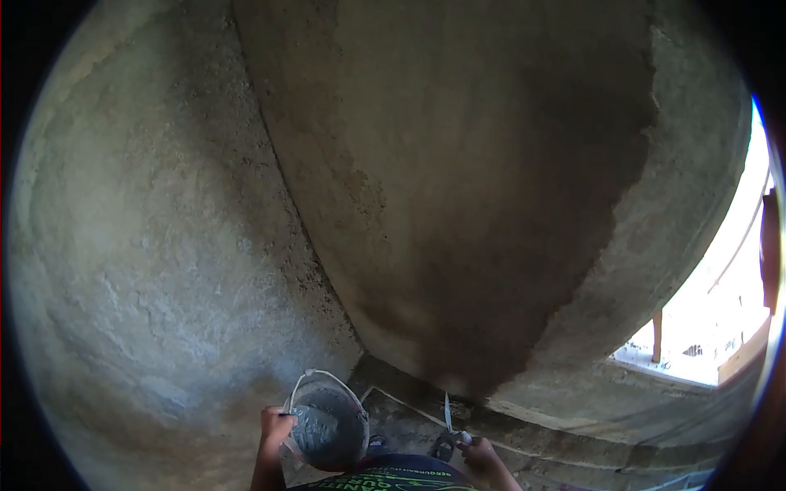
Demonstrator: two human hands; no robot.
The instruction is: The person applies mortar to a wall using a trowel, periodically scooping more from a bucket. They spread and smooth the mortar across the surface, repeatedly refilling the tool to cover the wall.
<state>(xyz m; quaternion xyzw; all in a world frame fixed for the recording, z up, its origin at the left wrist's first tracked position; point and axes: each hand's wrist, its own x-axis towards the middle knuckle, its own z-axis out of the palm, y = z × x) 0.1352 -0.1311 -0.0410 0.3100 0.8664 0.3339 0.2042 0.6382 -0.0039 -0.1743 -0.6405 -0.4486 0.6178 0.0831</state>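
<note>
Head view: your left hand [274, 425] grips the rim of a small bucket [330, 425] of grey mortar, held at chest height near the wall corner. Your right hand [479, 448] is clenched on a trowel [448, 416], blade pointing up at the darker, wet plaster patch [491, 204], close for loading. Green shirt lettering [385, 479] is unreadable. Bright window opening [720, 327] sits right.
</note>
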